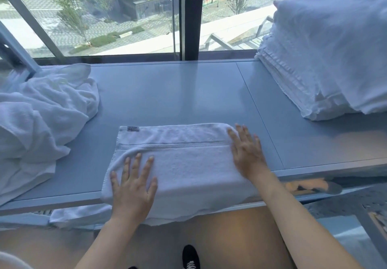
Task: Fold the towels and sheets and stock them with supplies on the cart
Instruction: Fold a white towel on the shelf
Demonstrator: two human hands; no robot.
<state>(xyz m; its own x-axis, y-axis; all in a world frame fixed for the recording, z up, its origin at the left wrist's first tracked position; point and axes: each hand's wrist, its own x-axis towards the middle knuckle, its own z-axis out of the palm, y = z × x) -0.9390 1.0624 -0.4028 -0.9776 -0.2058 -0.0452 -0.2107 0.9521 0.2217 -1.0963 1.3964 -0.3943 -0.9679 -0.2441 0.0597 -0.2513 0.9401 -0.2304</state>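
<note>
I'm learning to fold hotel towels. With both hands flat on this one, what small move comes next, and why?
Probably fold the towel in half sideways, right end over left. Both the left hand and the right hand lie flat on it, it is still long, and its near edge overhangs the table.

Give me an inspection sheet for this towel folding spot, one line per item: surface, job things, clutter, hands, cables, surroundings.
Surface: grey-blue table by the window.
Job's things: folded towel at the near edge, overhanging it; unfolded linen heap on the left; folded stack on the right.
Clutter: nothing seen.
Hands: left hand and right hand lie flat on the folded towel, fingers straight.
Cables: nothing seen.
Surroundings: window onto a street; wood floor; black shoe.
</note>
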